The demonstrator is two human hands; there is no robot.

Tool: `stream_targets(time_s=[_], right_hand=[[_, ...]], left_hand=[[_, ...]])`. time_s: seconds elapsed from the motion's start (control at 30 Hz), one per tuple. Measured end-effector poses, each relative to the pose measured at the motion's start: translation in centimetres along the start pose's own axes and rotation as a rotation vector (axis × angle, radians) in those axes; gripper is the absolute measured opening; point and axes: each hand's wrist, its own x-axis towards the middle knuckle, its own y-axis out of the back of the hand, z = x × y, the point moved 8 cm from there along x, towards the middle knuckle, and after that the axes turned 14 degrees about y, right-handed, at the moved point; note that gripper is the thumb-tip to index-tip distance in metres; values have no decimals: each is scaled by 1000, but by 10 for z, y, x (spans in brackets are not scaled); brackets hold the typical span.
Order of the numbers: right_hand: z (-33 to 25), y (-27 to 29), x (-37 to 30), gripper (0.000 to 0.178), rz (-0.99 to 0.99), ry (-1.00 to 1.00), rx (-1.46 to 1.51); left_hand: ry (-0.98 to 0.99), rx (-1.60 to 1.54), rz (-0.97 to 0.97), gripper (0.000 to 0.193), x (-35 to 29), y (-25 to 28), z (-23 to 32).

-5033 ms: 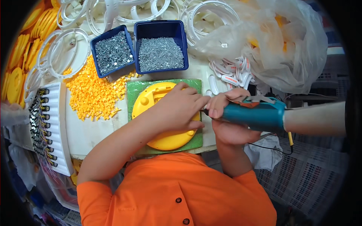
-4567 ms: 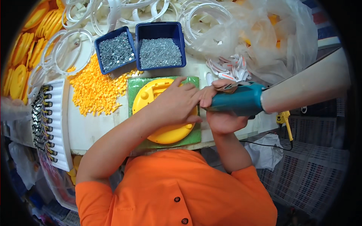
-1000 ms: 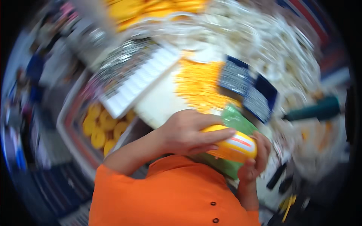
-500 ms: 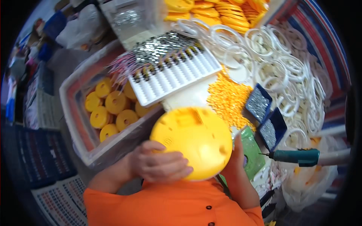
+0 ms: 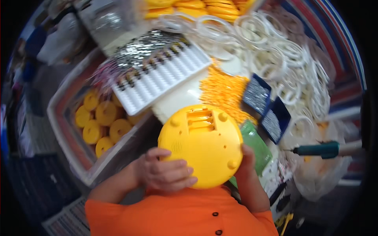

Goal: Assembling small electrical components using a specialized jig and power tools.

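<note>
Fingers (image 5: 176,174) of the left hand (image 5: 163,170) and right hand (image 5: 247,161) gripped a yellow disc (image 5: 208,151), underside (image 5: 204,167) seemingly assembled, bay (image 5: 201,120) uncovered.

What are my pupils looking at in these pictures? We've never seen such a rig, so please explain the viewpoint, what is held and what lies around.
There is no robot: a person works with bare hands. The view comes from a wide fisheye camera worn on the head, looking down, so straight edges bend toward the rim.

The left hand and right hand hold a round yellow housing between them; an open compartment in it faces the camera.

On the table are a white ridged tray, a heap of small yellow pieces, two blue bins of small grey pieces and a green mat. A tub of yellow round parts stands at the left. At the right is a teal tool, in neither hand.
</note>
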Motion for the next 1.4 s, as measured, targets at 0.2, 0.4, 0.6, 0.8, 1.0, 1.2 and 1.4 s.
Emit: stream_targets(time_s=[0.2, 0.4, 0.6, 0.8, 1.0, 1.2, 1.4], right_hand=[[10, -15, 5, 65, -286, 107, -351], [46, -30, 4, 41, -355, -9, -659], [44, -23, 2, 42, -315, -95, -741], [52, -34, 2, 40, -335, -116, -736], [48, -29, 0, 38, -288, -89, -719], [25, -17, -10, 31, -200, -12, -644], [-11, 22, 0, 16, -49, 403, -1150]], left_hand=[[1202, 185, 1076, 58, -123, 142, -149], [1826, -384, 1149, 56, -326, 126, -222], [2360, -643, 527, 55, -399, 16, -259], [1554, -868, 1685, 67, -491, 108, -322], [2192, -262, 1115, 71, -433, 54, -330], [1504, 164, 1044, 33, -315, 78, -337], [990, -31, 1158, 26, -115, 132, -290]])
